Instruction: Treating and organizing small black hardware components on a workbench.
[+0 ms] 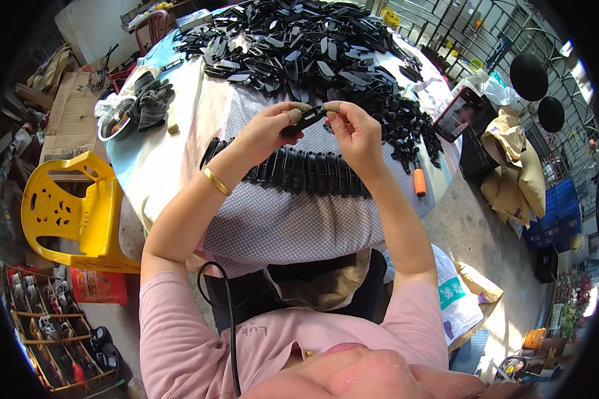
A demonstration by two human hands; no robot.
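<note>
Over the middle of the table, my left hand [273, 132] pinches a slim black plastic piece [306, 121] between thumb and fingers. My right hand [354, 136] closes on the other end of that piece. Tan covers wrap some of my fingertips. Just below my hands, a row of similar black pieces [299, 171] stands side by side on the dotted cloth [273, 226]. Beyond them a large heap of loose black parts [293, 46] spreads over the far side, with smaller black parts [406, 126] at its right. A tool with an orange handle [419, 181] lies right of the row.
Dark gloves [152, 100] and a white bowl [113, 126] sit at the table's left. A phone [458, 114] is propped at the right edge, near brown sacks [516, 173]. A yellow chair [80, 213] stands left; a shoe rack [53, 332] is at lower left.
</note>
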